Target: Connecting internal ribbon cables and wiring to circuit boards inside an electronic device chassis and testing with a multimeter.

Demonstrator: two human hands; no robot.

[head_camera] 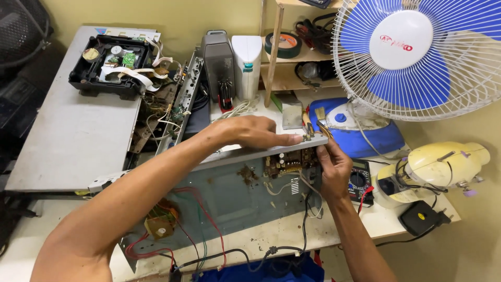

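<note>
An opened grey metal chassis stands tilted on the bench, its inside facing me, with a brown circuit board near its top right corner and red, green and black wires running across it. My left hand lies flat over the chassis' upper edge, fingers pointing right. My right hand grips the top right corner of the chassis next to the circuit board. A small transformer sits at the lower left inside.
A dismantled disc drive rests on a grey cover plate at left. A blue-bladed fan, blue iron, multimeter, cream appliance, black plug adapter and shelf with tape roll crowd the right.
</note>
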